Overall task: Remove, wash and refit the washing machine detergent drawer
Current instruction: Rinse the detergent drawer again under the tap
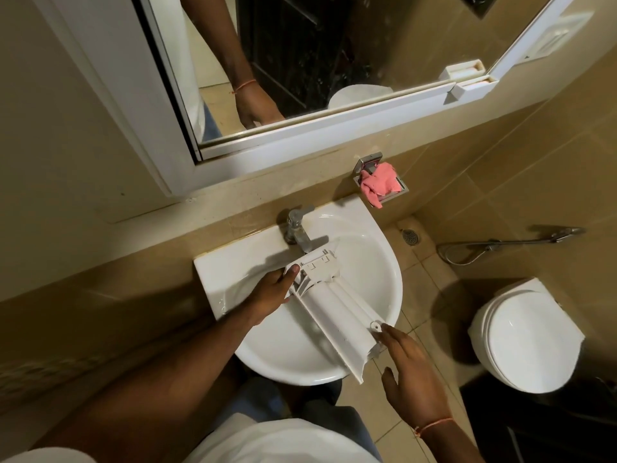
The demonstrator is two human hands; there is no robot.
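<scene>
The white detergent drawer (337, 305) lies upside down and slantwise over the white washbasin (387, 289), its front end under the chrome tap (297, 230). My left hand (272, 290) grips the drawer's far end, thumb on top. My right hand (405, 369) is at the drawer's near end over the basin's front rim, fingers straight, fingertips touching its edge. No water stream is visible from the tap.
A pink cloth (380, 183) sits in a metal soap holder on the wall right of the tap. A mirror (317, 58) hangs above. A white toilet (524, 335) stands to the right, a hand sprayer hose (500, 243) on the wall and a floor drain (410, 236) nearby.
</scene>
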